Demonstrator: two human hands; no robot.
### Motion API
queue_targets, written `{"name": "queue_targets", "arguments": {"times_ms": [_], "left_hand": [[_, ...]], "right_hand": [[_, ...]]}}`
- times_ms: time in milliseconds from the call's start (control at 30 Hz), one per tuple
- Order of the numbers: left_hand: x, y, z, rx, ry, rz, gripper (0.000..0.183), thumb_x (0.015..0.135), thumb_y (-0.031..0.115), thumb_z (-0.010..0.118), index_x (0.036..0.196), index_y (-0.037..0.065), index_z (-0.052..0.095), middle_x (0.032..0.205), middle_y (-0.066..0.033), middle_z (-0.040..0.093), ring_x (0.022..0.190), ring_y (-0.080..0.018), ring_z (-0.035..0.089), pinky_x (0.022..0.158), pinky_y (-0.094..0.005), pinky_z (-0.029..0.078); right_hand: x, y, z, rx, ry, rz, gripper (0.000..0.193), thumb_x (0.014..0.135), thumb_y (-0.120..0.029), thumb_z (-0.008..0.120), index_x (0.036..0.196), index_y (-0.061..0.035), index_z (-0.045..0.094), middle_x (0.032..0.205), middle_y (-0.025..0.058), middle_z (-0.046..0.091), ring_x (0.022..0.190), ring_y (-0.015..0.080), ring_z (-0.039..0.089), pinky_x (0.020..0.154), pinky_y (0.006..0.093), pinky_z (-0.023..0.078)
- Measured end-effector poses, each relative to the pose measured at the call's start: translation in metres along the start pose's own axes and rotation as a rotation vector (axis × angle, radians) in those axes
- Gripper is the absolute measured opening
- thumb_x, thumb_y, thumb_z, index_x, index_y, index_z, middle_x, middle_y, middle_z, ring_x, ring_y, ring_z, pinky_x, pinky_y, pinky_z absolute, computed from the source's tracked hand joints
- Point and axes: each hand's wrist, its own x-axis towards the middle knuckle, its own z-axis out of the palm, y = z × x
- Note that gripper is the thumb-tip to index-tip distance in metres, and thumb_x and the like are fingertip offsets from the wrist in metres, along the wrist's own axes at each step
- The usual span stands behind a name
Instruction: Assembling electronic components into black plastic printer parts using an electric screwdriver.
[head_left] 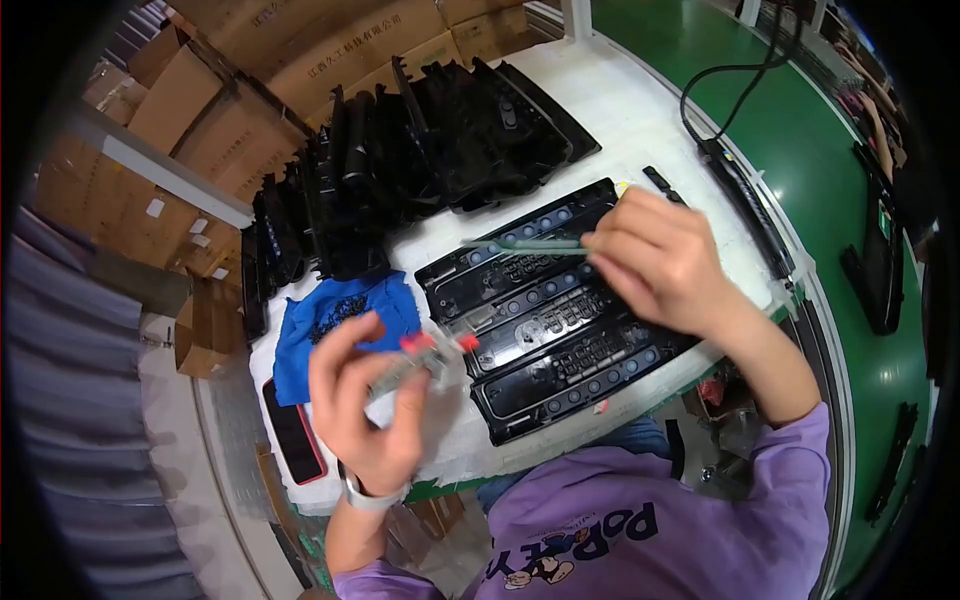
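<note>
My left hand (370, 410), with a pale band at its wrist, is closed around a small clear item with red parts (428, 358). Motion blurs that item, so its exact kind cannot be told. Between the fingertips of my right hand (655, 260) is a thin grey-green stick-like tool (540, 246), its far end pointing left. Beneath the tool lie several long black plastic panels (540, 325) side by side, with rows of round dimples. To the left of them, a blue cloth (295, 350) carries a heap of small black parts (340, 315).
Black moulded housings (450, 130) stand crowded at the table's back. A phone with a red edge (294, 435) lies at the left edge. A black bar-shaped tool with a cable (750, 205) lies at the right. Cardboard boxes (340, 60) are stacked behind the white table (640, 110).
</note>
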Motion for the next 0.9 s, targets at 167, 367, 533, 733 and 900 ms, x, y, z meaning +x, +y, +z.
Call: {"name": "queue_targets", "arguments": {"times_ms": [167,367,533,733,900], "left_hand": [[0.04,-0.026,0.039,-0.938,-0.006,-0.711,0.023,0.082,0.011,0.061,0.101,-0.002,0.059,0.09,-0.0017,0.059,0.077,-0.0065,0.05,0.07,-0.0201,0.039],[0.044,-0.053,0.071,-0.918,-0.04,-0.758,0.018,0.084,0.009,0.061,0.099,-0.001,0.059,0.086,0.0007,0.059,0.077,-0.0041,0.051,0.067,-0.0177,0.04],[0.034,-0.068,0.081,-0.944,-0.099,-0.776,0.024,0.085,0.009,0.06,0.105,-0.002,0.057,0.091,-0.0007,0.058,0.08,-0.0047,0.051,0.071,-0.0179,0.041],[0.03,-0.084,0.082,-0.901,-0.131,-0.835,0.041,0.082,0.021,0.058,0.113,-0.005,0.053,0.112,-0.0201,0.058,0.105,-0.0252,0.055,0.096,-0.0339,0.037],[0.027,-0.087,0.082,-0.918,-0.135,-0.823,0.04,0.081,0.024,0.057,0.108,-0.005,0.054,0.108,-0.0188,0.058,0.105,-0.0268,0.053,0.094,-0.0348,0.038]], "right_hand": [[0.008,0.031,0.022,-0.092,-0.277,-0.235,0.014,0.066,-0.006,0.063,0.077,0.0007,0.06,0.069,0.0042,0.049,0.066,0.0163,0.051,0.047,0.0268,0.039],[0.01,0.044,0.054,-0.197,-0.387,-0.334,0.018,0.067,-0.011,0.059,0.08,0.0006,0.061,0.069,0.0028,0.046,0.069,0.014,0.049,0.049,0.0243,0.035],[0.013,0.052,0.056,-0.004,-0.526,-0.102,0.024,0.063,-0.012,0.067,0.084,-0.0011,0.062,0.08,0.0046,0.054,0.077,0.0194,0.053,0.056,0.0285,0.043],[0.011,0.057,0.06,0.242,-0.468,0.129,0.03,0.061,-0.014,0.071,0.086,-0.0009,0.063,0.096,0.0086,0.055,0.085,0.0235,0.054,0.062,0.0318,0.048],[0.011,0.058,0.056,0.287,-0.544,0.216,0.033,0.061,-0.013,0.069,0.091,-0.0006,0.063,0.099,0.0134,0.054,0.084,0.0278,0.055,0.065,0.0351,0.048]]}}
